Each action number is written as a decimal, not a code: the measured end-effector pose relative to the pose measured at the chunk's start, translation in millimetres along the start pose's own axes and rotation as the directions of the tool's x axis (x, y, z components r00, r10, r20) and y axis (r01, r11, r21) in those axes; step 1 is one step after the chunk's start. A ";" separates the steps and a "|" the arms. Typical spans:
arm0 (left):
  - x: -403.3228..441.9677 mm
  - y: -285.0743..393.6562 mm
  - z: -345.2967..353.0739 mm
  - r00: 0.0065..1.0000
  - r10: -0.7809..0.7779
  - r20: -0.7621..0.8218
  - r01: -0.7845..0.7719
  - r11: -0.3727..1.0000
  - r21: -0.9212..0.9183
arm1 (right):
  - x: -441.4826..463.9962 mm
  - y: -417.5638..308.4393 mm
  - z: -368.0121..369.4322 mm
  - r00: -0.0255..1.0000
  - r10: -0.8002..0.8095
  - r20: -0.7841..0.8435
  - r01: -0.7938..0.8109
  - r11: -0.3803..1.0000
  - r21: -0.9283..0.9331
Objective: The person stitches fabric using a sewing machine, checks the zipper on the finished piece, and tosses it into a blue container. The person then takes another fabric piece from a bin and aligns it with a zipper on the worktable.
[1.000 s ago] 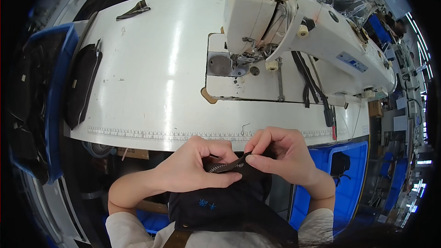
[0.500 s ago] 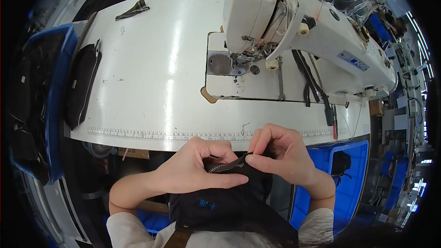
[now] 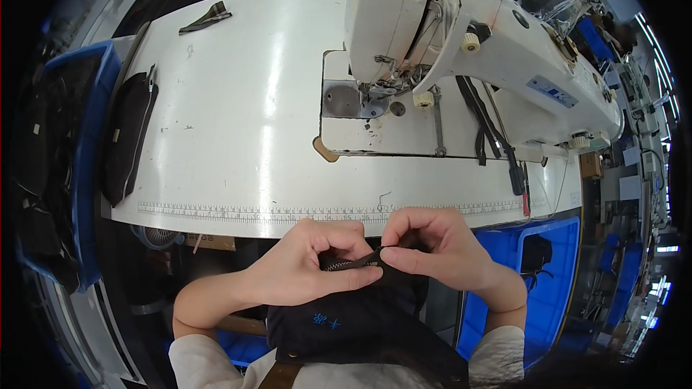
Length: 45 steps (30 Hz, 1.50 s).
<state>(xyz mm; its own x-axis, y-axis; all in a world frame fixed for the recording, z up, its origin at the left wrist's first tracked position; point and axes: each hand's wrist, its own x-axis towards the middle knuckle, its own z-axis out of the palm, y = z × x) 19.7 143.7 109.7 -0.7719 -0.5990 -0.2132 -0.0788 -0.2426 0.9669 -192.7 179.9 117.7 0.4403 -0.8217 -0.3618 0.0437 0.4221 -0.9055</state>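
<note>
A dark zipper point(image 3: 349, 264) with pale metallic teeth is held above my lap, just in front of the table edge. My left hand point(image 3: 306, 263) is closed round it, thumb lying along its near side. At its right end, the thumb and forefinger of my right hand point(image 3: 436, 248) pinch the zipper. The fingertips of the two hands almost touch. Whether the zipper is joined to more dark cloth cannot be made out against the dark apron point(image 3: 339, 324), which has blue lettering.
A white sewing machine point(image 3: 504, 65) stands on the white table point(image 3: 223, 130), with a printed ruler point(image 3: 216, 210) along the front edge. Black zipper strips point(image 3: 481, 122) lie beneath its arm. At left are a dark pouch point(image 3: 130, 137) and a blue bin point(image 3: 94, 151); another blue bin point(image 3: 497, 317) sits right.
My right hand has shifted slightly left and down, its pinch now closer to my left hand. Less of the zipper shows between the hands. My left hand has barely moved.
</note>
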 end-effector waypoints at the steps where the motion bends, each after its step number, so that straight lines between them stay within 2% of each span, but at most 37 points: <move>1: -0.2 0.1 -0.1 1.000 -0.002 0.001 0.002 1.000 -0.002 | 0.1 0.4 0.6 1.000 0.000 -0.003 0.000 1.000 0.005; 7: -1.7 5.0 -0.2 1.000 -0.001 -0.005 0.001 1.000 0.015 | 1.2 1.1 0.3 1.000 0.009 -0.023 -0.008 0.999 0.050; 16: -3.1 3.9 -3.6 0.999 -0.035 0.038 0.035 0.999 0.025 | 1.6 1.3 0.0 0.999 0.019 -0.029 -0.019 1.000 0.011; 25: 0.6 -5.1 1.5 0.999 -0.033 -0.008 0.033 0.999 0.004 | 1.1 5.5 -4.2 0.999 -0.041 0.011 0.041 0.998 -0.041; 26: 0.0 -3.1 2.3 0.996 -0.036 -0.080 0.039 0.999 0.035 | 0.0 6.1 -4.2 0.983 -0.182 -0.035 0.174 0.970 -0.169; 28: -2.9 -0.8 5.5 0.986 -0.024 -0.167 0.042 0.994 0.102 | -2.9 10.2 1.0 0.878 -0.463 -0.121 0.367 0.814 -0.449; 29: -7.3 -9.7 6.7 0.958 -0.073 -0.278 0.082 0.996 0.021 | -7.0 14.0 4.6 0.661 -0.735 -0.148 0.327 0.461 -0.825; 30: -1.7 -1.5 20.4 0.910 0.018 -0.414 -0.089 0.984 -0.153 | -14.1 26.8 9.7 0.442 -0.892 -0.093 0.158 0.180 -0.971; 31: -3.0 -6.2 15.3 0.905 0.005 -0.425 -0.128 0.957 -0.261 | -18.9 44.0 19.6 0.317 -0.948 0.020 0.078 0.005 -0.997; 32: -1.5 3.8 24.8 0.837 -0.121 -0.534 -0.103 0.923 -0.370 | -22.6 55.5 32.2 0.349 -0.936 0.036 0.184 0.031 -0.982; 33: 1.7 -3.6 25.8 0.849 -0.045 -0.527 -0.203 0.892 -0.403 | -25.2 63.3 47.0 0.445 -0.893 -0.066 0.346 0.239 -0.907; 34: 5.2 -8.2 34.3 0.836 -0.062 -0.545 -0.212 0.880 -0.426 | -23.3 76.3 57.7 0.521 -0.843 -0.136 0.428 0.396 -0.812; 35: 8.9 -11.0 42.9 0.819 -0.083 -0.568 -0.221 0.868 -0.445 | -20.6 87.7 69.3 0.544 -0.808 -0.227 0.381 0.479 -0.791; 36: 15.9 -15.3 51.5 0.850 -0.045 -0.525 -0.236 0.858 -0.456 | -19.0 97.8 76.8 0.514 -0.792 -0.330 0.369 0.552 -0.748; 37: 21.2 -7.6 68.0 0.861 -0.115 -0.496 -0.177 0.846 -0.504 | -19.9 104.2 78.3 0.483 -0.770 -0.418 0.375 0.613 -0.695; 39: 31.4 -25.0 77.6 0.934 0.136 -0.330 -0.266 0.881 -0.392 | -39.8 107.1 64.4 0.481 -0.705 -0.521 0.407 0.706 -0.579; 41: 35.8 -22.7 90.0 0.958 0.133 -0.255 -0.228 0.891 -0.393 | -67.4 110.0 48.1 0.518 -0.614 -0.595 0.452 0.787 -0.419; 42: 37.8 -14.0 94.8 0.974 0.126 -0.190 -0.195 0.893 -0.405 | -81.6 108.1 44.6 0.387 -0.669 -0.635 0.456 0.737 -0.498; 43: 41.6 -8.2 100.6 0.984 0.120 -0.129 -0.164 0.893 -0.419 | -101.4 105.7 37.9 0.399 -0.608 -0.686 0.427 0.786 -0.448; 44: 49.6 -5.7 98.4 0.979 0.188 0.083 -0.145 0.917 -0.371 | -119.1 108.4 28.9 0.360 -0.543 -0.758 0.269 0.839 -0.473; 45: 50.1 -2.4 101.0 0.973 0.186 0.140 -0.138 0.945 -0.296 | -141.9 104.7 16.6 0.222 -0.532 -0.817 0.195 0.845 -0.498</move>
<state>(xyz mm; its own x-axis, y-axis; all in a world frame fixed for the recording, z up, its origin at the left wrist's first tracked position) -82.4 191.4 110.8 -0.8536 -0.5208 -0.0082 0.2187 -0.3727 0.9018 -235.8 347.0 77.8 -0.6584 -0.7196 0.2207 -0.3237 0.0060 -0.9461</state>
